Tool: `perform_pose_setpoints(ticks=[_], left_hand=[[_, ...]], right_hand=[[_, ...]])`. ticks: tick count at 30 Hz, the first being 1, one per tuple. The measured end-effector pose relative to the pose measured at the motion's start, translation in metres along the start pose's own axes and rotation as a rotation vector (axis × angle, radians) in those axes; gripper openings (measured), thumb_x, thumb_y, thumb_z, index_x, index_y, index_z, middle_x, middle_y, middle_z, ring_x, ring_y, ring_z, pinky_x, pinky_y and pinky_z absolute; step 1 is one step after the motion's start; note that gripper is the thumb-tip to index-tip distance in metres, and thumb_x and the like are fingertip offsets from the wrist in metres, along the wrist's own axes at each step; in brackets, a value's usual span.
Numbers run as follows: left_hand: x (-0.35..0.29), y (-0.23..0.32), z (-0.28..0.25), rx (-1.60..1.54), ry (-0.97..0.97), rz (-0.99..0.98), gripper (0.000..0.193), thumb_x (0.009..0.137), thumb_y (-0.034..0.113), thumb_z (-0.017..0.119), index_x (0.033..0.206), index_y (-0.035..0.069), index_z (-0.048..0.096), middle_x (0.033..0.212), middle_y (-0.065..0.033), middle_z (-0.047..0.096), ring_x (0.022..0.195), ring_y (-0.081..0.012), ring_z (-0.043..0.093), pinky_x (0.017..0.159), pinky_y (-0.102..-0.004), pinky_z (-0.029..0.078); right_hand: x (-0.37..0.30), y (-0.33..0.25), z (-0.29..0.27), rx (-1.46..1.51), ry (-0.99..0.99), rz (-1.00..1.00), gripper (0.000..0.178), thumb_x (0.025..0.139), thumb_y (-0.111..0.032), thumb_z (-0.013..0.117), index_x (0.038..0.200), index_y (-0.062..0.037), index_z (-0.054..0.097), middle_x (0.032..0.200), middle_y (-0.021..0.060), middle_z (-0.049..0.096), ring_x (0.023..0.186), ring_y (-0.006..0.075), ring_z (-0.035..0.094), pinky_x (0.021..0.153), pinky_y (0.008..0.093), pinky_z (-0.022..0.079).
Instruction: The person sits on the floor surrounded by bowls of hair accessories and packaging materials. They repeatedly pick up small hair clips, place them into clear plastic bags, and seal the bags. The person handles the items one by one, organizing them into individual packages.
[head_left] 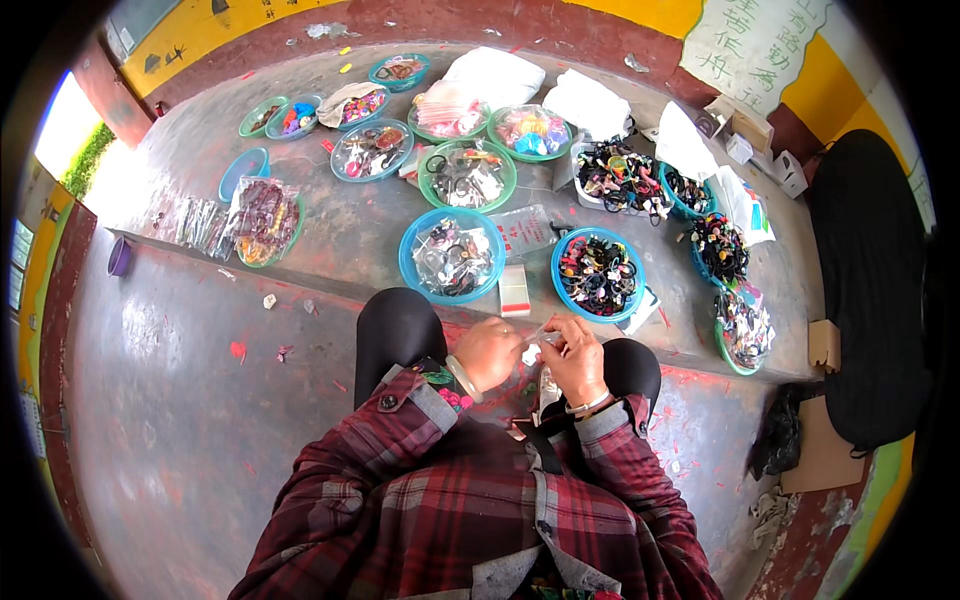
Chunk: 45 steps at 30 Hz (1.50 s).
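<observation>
The left hand [487, 355], at the near middle, has its fingers curled inward; I cannot tell how firmly they grip. Just right of it, between the hands, a small plastic piece [531, 353] looks clear, with a white patch. The right hand [574, 362] pinches it, fingertips nearly together. This seems fine two-handed fingering, calling next for steady fingertips.

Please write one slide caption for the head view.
Left hand and right hand work at a small whitish piece, with filled plastic bowls on the step ahead.
</observation>
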<state>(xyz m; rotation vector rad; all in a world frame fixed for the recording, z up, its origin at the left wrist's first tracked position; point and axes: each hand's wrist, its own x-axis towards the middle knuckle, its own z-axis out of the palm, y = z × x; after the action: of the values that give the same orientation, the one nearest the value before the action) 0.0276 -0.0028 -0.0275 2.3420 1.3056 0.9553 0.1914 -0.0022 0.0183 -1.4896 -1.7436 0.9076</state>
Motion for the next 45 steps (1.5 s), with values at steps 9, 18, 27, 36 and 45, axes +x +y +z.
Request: perform_pose_setpoints(ticks=[9, 18, 27, 36, 45], left_hand=[[-0.003, -0.001, 0.004, -0.05, -0.045, -0.078, 0.01, 0.069, 0.011, 0.061, 0.076, 0.004, 0.063, 0.074, -0.0091, 0.061, 0.075, -0.0269, 0.057, 0.069, -0.0362, 0.046], [0.005, -0.005, -0.01, -0.926, -0.209, -0.647, 0.029, 0.082, 0.018, 0.062, 0.102, -0.003, 0.058, 0.088, -0.0055, 0.064, 0.078, -0.0094, 0.06, 0.053, -0.0203, 0.044], [0.001, -0.012, -0.004, -1.416, 0.01, -0.852, 0.02, 0.085, 0.008, 0.056, 0.102, -0.002, 0.058, 0.101, -0.0089, 0.061, 0.089, -0.0139, 0.059, 0.072, -0.0243, 0.05], [0.003, -0.006, -0.002, -1.374, -0.04, -0.722, 0.024, 0.089, 0.01, 0.05, 0.106, -0.007, 0.055, 0.104, -0.0124, 0.058, 0.095, -0.0181, 0.057, 0.086, -0.0287, 0.047], [0.006, 0.002, -0.01, -1.344, -0.041, -0.651, 0.029, 0.092, 0.013, 0.045, 0.109, -0.01, 0.051, 0.108, -0.0152, 0.056, 0.099, -0.0217, 0.057, 0.089, -0.0321, 0.046]], right_hand=[[0.001, 0.014, 0.002, -0.138, 0.019, -0.371, 0.01, 0.066, -0.006, 0.065, 0.075, -0.0051, 0.061, 0.092, 0.0091, 0.061, 0.075, 0.0276, 0.06, 0.065, 0.0358, 0.048], [0.004, 0.014, -0.001, 0.354, 0.082, 0.153, 0.008, 0.08, -0.011, 0.059, 0.078, -0.0033, 0.06, 0.067, 0.0073, 0.062, 0.049, 0.0105, 0.052, 0.046, 0.0221, 0.041], [0.006, 0.006, -0.018, 0.854, -0.192, 0.421, 0.017, 0.085, -0.012, 0.055, 0.094, 0.0002, 0.061, 0.082, 0.0086, 0.065, 0.041, 0.0063, 0.049, 0.034, 0.0165, 0.031], [0.009, 0.023, -0.02, 0.95, -0.378, 0.529, 0.023, 0.085, -0.015, 0.056, 0.097, 0.0029, 0.061, 0.091, 0.0117, 0.065, 0.045, 0.0089, 0.055, 0.033, 0.0163, 0.031], [0.008, 0.023, -0.02, 0.968, -0.333, 0.483, 0.019, 0.084, -0.017, 0.057, 0.09, -0.0012, 0.064, 0.077, 0.0061, 0.065, 0.046, 0.0083, 0.055, 0.035, 0.0164, 0.032]])
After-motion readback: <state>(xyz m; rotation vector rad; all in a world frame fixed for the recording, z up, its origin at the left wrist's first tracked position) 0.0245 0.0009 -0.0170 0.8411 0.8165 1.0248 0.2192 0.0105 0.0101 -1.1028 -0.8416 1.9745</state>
